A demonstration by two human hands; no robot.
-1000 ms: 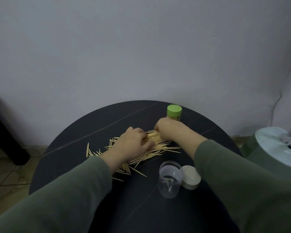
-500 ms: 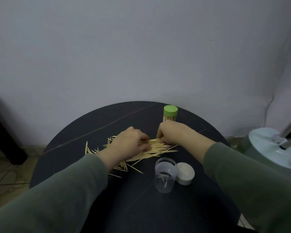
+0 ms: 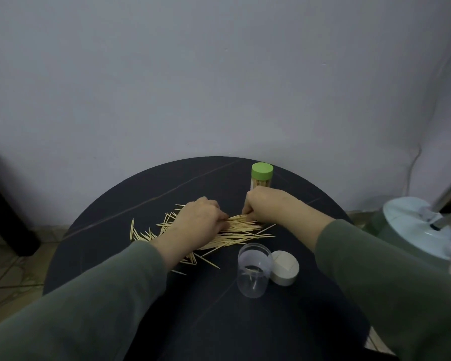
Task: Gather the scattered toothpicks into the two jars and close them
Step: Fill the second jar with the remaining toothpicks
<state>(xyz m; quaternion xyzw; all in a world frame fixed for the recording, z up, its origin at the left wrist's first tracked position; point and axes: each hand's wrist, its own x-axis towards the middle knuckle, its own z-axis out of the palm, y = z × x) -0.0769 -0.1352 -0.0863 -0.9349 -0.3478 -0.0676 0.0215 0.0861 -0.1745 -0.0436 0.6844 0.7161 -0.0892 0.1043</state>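
Head view is showing both hands, left hand [image 3: 196,222] and right hand [image 3: 264,204], pinching the toothpicks [image 3: 241,226] bunching between them on the bench [image 3: 146,186]; light, stiff, rolling slivers probably handle best gripped mid-bundle.

1. Toothpicks [image 3: 235,231]: pale wooden sticks are lying flat in a loose heap on the dark round table [image 3: 245,329], a denser bundle at the heap's right, thinner strays fanning out to its left.
2. Clear jar [image 3: 253,270]: standing upright and lidless just in front of the heap, it is holding only a few sticks.
3. White lid [image 3: 284,268]: resting on the table, touching the clear jar's right side.
4. Green-lidded jar [image 3: 262,177]: standing upright and capped behind the heap, it is showing packed sticks through its wall.
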